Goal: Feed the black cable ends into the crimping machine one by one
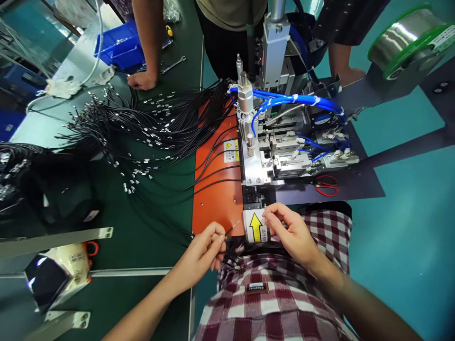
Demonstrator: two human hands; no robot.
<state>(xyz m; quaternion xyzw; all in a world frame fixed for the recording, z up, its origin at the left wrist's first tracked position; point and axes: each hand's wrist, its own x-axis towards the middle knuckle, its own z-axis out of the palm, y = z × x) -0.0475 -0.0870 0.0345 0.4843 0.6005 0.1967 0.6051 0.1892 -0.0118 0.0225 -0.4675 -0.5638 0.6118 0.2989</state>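
Note:
My left hand [205, 248] is closed in a pinch on a thin black wire [232, 229], whose stripped tip points up and right over the orange plate [216, 199]. My right hand [288, 230] has its fingers curled at the edge of the white label with a yellow arrow [254, 226], on the front of the machine; what it pinches, if anything, I cannot make out. More black wires lie in my lap [231, 260] over the checked shirt. Several wires run across the orange plate into the metal machine head [256, 161].
A big bundle of black wires with metal terminals [142, 128] spreads over the green table. Another person's hand [142, 79] rests at the far edge near a blue bin [119, 45]. Red scissors [327, 185] lie right of the machine. A solder spool [408, 40] sits top right.

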